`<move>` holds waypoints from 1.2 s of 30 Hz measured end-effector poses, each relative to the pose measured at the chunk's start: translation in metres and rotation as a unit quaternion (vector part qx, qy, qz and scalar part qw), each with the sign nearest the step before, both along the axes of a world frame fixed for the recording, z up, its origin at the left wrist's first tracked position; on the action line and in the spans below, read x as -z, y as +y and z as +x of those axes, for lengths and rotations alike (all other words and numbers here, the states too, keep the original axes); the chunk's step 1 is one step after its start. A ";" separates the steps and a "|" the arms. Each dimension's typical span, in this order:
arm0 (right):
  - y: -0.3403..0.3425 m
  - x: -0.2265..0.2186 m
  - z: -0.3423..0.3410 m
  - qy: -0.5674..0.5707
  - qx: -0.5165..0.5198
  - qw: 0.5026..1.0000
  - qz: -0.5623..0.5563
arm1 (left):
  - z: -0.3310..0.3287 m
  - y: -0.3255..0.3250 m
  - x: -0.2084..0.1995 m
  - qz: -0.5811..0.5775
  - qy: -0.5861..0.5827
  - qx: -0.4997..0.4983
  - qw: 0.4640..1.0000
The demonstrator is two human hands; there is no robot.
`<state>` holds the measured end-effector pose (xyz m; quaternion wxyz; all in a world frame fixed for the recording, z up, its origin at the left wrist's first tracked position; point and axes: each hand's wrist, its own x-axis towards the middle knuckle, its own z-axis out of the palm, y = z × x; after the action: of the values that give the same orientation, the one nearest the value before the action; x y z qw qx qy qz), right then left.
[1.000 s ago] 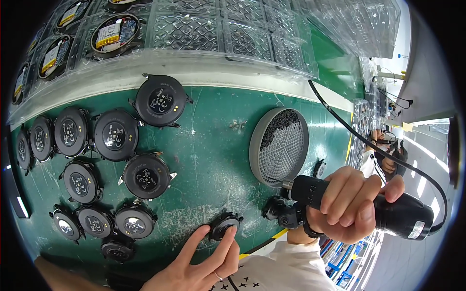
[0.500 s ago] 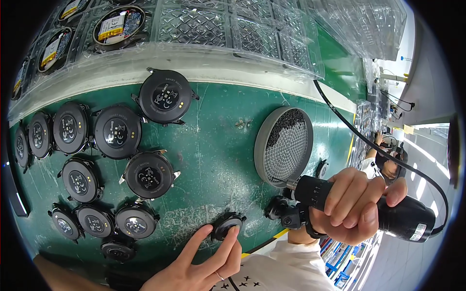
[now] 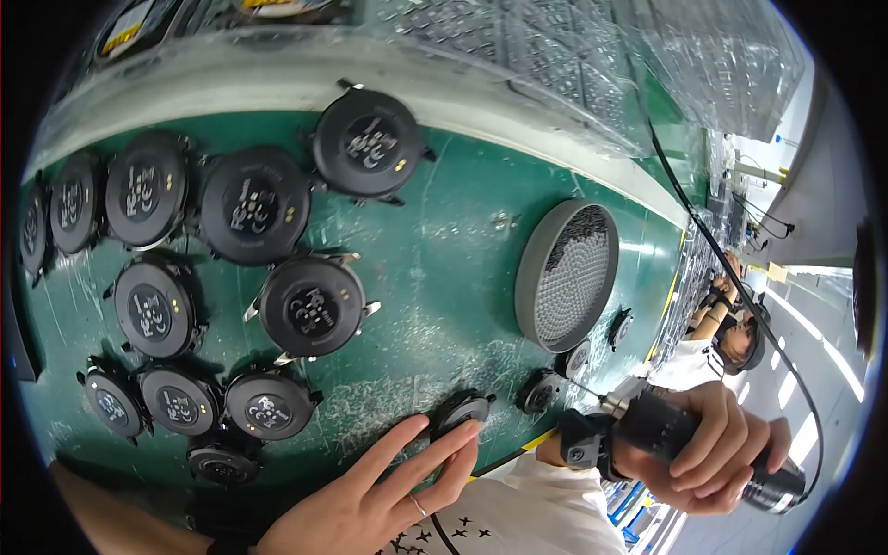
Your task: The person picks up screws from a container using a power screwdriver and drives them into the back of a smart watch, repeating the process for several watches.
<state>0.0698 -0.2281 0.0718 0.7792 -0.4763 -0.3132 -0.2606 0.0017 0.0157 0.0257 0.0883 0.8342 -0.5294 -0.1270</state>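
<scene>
A round black smartwatch case [image 3: 462, 411] lies near the table's front edge, fingertips of my left hand [image 3: 393, 486] closed on its near side. My right hand [image 3: 721, 449] wraps around a black corded electric screwdriver [image 3: 655, 425]. Its thin bit points up and left, past another small watch case [image 3: 539, 393], and appears clear of the dish. Whether a screw sits on the bit is too small to tell. Beyond it stands a round grey dish [image 3: 525, 287] with a perforated plate and dark small screws heaped at its far side.
Several watch cases [image 3: 255, 205] lie face down across the left of the green table [image 3: 435, 268]. Clear plastic trays [image 3: 462, 69] stand along the back. A black cable [image 3: 712, 240] arcs over the right side. A co-worker [image 3: 717, 342] sits at the far right.
My right hand has drawn the screwdriver down and away from the dish, where its bit was. My left hand keeps its fingers on the watch case. The view has shifted.
</scene>
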 end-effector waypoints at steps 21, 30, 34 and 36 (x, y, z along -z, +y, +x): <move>0.041 0.016 -0.021 0.073 -0.115 0.983 -0.120 | 0.013 0.006 0.000 0.052 -0.108 0.006 0.993; 0.044 0.022 -0.016 0.090 -0.160 0.977 -0.111 | 0.011 0.011 0.001 0.044 -0.094 0.012 0.995; 0.043 0.016 -0.009 0.122 -0.246 0.943 -0.187 | 0.011 0.011 0.004 0.081 -0.119 0.028 0.989; 0.046 0.015 -0.008 0.149 -0.241 0.938 -0.199 | 0.013 0.011 0.006 0.088 -0.126 0.038 0.987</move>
<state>0.0614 -0.1818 0.0571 0.7457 -0.5654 -0.3442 0.0765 0.0147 0.0266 0.0200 -0.0579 0.8274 -0.5542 -0.0704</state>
